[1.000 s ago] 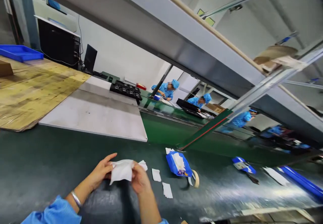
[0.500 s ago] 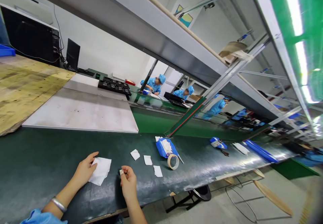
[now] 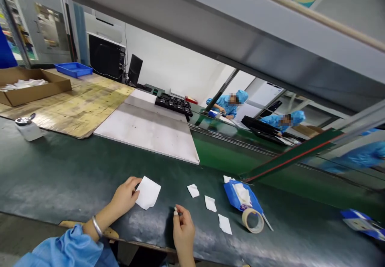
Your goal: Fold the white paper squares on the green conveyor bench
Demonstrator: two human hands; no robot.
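My left hand (image 3: 125, 196) pinches the left edge of some white wipes (image 3: 148, 193), thin square sheets held just over the dark green bench mat. To the right, my right hand (image 3: 183, 229) has its fingers curled and thumb and forefinger tips together. White covers or bits show at those tips; whether anything else is between them is hidden. Beyond it three small white folded pieces lie in a slanting row: the far one (image 3: 193, 191), the middle one (image 3: 210, 203) and the near one (image 3: 225, 223).
Right of the row are a blue container (image 3: 230, 195) with white pieces and a tape roll (image 3: 252, 220). A white board (image 3: 150, 130) and a wooden board (image 3: 90, 110) lie behind. At left stand a pump bottle (image 3: 28, 128) and cardboard box (image 3: 36, 92). Co-workers (image 3: 227, 104) sit beyond.
The view has swung left, bringing the cardboard box and bottle into sight. The white wipes now look lifted and squared in my left hand. My right hand keeps its curled pose.
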